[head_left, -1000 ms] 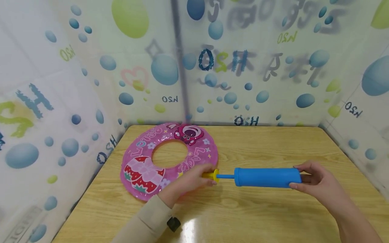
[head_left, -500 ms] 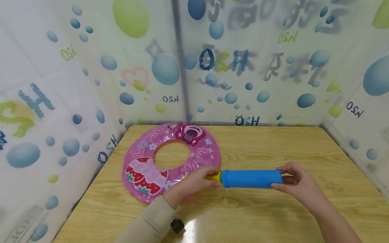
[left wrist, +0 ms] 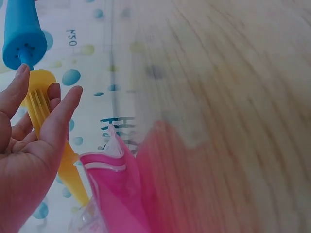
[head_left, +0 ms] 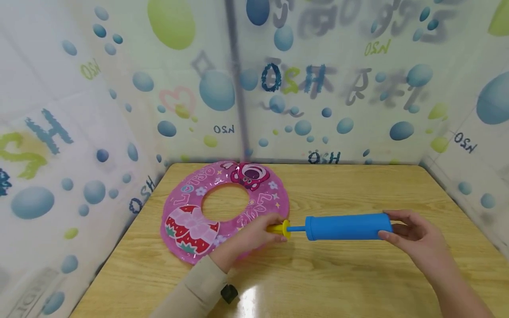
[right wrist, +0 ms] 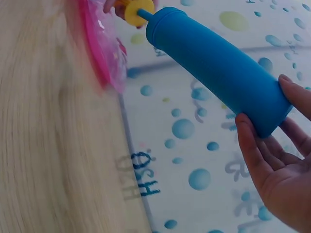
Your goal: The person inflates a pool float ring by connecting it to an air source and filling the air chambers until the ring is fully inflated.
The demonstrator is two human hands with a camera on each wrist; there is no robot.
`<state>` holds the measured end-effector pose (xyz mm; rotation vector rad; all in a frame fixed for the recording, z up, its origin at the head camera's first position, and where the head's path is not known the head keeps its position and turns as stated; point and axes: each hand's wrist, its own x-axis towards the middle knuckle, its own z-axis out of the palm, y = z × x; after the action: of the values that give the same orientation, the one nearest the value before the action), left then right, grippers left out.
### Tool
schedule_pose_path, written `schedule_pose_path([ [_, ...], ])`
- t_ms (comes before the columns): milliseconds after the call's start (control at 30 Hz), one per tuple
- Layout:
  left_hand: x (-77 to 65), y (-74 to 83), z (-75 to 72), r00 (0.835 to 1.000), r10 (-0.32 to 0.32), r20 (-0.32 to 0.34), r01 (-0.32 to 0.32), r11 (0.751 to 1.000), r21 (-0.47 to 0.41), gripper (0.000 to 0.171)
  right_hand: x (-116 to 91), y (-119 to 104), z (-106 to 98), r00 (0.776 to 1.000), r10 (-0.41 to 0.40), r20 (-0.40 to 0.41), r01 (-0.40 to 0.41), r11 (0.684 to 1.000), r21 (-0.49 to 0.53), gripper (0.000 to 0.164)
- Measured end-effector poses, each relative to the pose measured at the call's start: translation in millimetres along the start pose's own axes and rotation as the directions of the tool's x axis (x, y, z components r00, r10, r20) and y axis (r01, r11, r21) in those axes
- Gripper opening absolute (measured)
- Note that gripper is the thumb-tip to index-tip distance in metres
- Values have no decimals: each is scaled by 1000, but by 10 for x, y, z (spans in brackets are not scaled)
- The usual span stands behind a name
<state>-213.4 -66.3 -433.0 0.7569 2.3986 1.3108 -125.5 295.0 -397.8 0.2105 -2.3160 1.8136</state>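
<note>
A hand pump with a blue barrel (head_left: 347, 227) lies level between my two hands, above the table. My left hand (head_left: 254, 234) grips its yellow end piece (left wrist: 39, 104), which is joined to the barrel by a thin blue rod (head_left: 296, 229), part of it showing. In the left wrist view the yellow piece tapers down to clear plastic at the ring; whether its tip sits inside a valve I cannot tell. My right hand (head_left: 417, 238) holds the barrel's far end between thumb and fingers. Beneath my left hand lies a pink swim ring (head_left: 188, 194) printed with strawberries and a bear, partly covered by the forearm.
The wooden table (head_left: 350, 282) carries the ring on its left half. A bubble-printed curtain (head_left: 302, 101) closes off the back and both sides. Near the left sleeve shows a small black object (head_left: 229, 293).
Half a second ago the barrel was pushed left against the yellow piece, hiding the rod. Now my right hand has drawn it back right, and the rod shows again. My left hand has barely moved.
</note>
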Motion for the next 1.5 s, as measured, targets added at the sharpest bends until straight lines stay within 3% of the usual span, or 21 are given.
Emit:
schedule_pose_path([
  [133,4,-12,-18,1000,14,-7,-14,1000,16,39,-68,21,-168,997,-3,-72,5,999,38,40],
  [300,-20,-32,-67,1000,18,-1,-18,999,28,39,-137,46,-317,988,-5,-157,-6,997,-71,41],
  [467,-59,-49,-127,999,31,33,-31,1000,-4,37,-187,64,-464,974,-60,-218,30,990,-140,44],
  [600,-92,-73,-162,998,46,36,-47,999,24,35,-214,87,-546,978,-84,-191,33,966,-257,45],
  [733,-111,-70,-178,997,63,49,-66,996,59,31,-230,116,-573,994,-38,-106,8,961,-275,44],
  [833,-107,-53,-180,997,63,50,-68,994,89,31,-206,110,-521,997,61,-42,-70,960,-271,38],
  [967,-94,-32,-175,998,40,42,-44,993,113,33,-137,85,-362,985,170,14,-160,952,-261,35],
  [1200,-91,-55,-152,999,13,45,-18,994,111,35,-55,72,-45,985,151,78,-139,980,-141,33],
  [1367,-63,-65,-105,998,37,55,-43,992,120,34,-36,73,114,983,161,87,-149,980,-135,35],
  [1500,-54,-44,-73,998,21,52,-27,992,120,36,-9,90,232,981,167,99,-155,982,-111,36],
])
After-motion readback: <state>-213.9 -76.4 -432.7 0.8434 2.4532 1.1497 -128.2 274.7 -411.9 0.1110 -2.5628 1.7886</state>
